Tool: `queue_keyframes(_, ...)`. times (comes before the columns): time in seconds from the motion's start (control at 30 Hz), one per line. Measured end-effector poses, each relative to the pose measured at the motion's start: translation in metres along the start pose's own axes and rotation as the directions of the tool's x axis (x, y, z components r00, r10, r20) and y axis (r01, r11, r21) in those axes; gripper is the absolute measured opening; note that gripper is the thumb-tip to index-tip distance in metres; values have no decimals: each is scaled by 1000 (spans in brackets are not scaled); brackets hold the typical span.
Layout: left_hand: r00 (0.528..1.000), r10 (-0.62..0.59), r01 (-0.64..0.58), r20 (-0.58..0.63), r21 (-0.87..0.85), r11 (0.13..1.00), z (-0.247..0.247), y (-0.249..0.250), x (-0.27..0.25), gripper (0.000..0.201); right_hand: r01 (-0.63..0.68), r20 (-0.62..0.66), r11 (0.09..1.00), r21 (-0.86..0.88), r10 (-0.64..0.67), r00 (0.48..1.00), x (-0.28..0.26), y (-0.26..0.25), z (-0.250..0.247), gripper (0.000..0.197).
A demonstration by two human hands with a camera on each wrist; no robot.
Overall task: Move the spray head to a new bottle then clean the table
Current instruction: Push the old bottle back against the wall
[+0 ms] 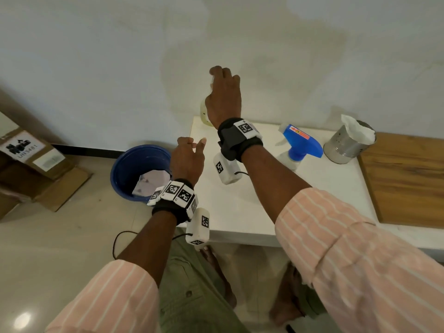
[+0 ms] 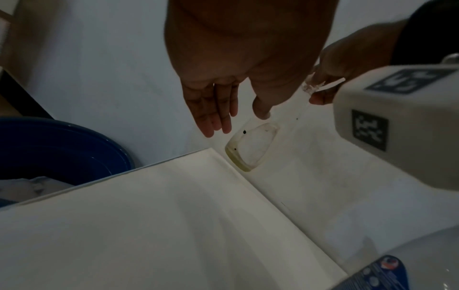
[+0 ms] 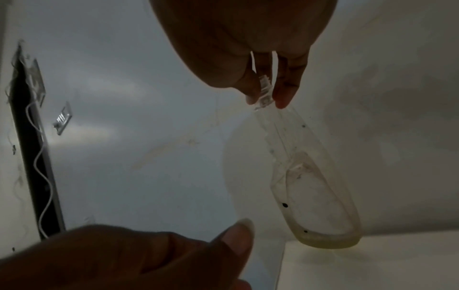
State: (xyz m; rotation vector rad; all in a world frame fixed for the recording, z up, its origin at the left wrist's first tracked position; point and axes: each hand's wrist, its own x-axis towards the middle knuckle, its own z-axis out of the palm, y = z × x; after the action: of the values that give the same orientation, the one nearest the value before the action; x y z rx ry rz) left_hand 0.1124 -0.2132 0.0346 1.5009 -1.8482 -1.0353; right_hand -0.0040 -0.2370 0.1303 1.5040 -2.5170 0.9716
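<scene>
Right hand [image 1: 224,97] reaches to the far left corner of the white rectangular table [image 1: 240,212], at about 11 o'clock on the tabletop. Its fingertips [image 3: 283,98] pinch the threaded open neck of a clear plastic bottle with a yellowish film at its base [image 3: 315,196]. The bottle tilts, its bottom edge at the table corner against the wall; whether it rests fully on the surface is hard to tell from the dim wrist views.

Left hand [image 1: 187,157] hovers just off the table's left edge, at about 9 o'clock, fingers [image 2: 213,117] straight and loosely spread, holding nothing, near the bottle but apart from it.

A blue-and-white trigger spray head on a white bottle [image 1: 298,145] lies on its side toward 1 o'clock on the table, untouched, well apart from the clear bottle.

Just beyond it, at about 2 o'clock, stands a round perforated metal canister [image 1: 343,147] with white cloth or paper [image 1: 358,131] stuffed in its top. A wooden board [image 1: 408,179] lies at 3 o'clock. On the floor left of the table sits a round blue plastic tub [image 1: 127,169] with crumpled paper inside, and a cardboard box [image 1: 31,162] beyond.
</scene>
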Motion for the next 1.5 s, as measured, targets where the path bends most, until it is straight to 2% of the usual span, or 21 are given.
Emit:
queue_keyframes(0.27,998,-24,27,54,-59,998,17,3,15,47,-12,38,1000,14,12,999,39,21,25,55)
queue_keyframes(0.47,995,-59,64,80,-59,996,24,-2,15,39,-7,-26,998,67,9,1000,54,25,39,56)
queue_keyframes(0.6,993,-75,80,92,-59,995,25,-8,18,37,-3,-21,997,82,4,1000,65,25,42,59)
queue_keyframes(0.83,990,-103,108,99,-46,993,32,-15,20,45,-11,-8,999,34,12,1000,64,32,44,69)
queue_keyframes(1.03,990,-82,85,112,-19,996,30,-5,13,37,-5,-23,997,78,6,1000,51,25,34,76)
queue_keyframes(1.17,992,-34,32,120,13,999,26,7,4,33,-35,-18,993,115,37,999,39,15,22,70)
queue_keyframes(1.33,987,63,-66,149,17,998,22,19,-8,37,-7,-135,987,163,30,990,14,4,0,46)
queue_keyframes(1.43,972,28,-62,234,138,988,28,27,-13,34,33,-168,980,198,1,986,-5,-6,-21,36)
queue_keyframes(1.5,951,-36,-35,308,222,974,34,34,-20,21,69,-171,975,210,-33,985,-19,-13,-39,32)
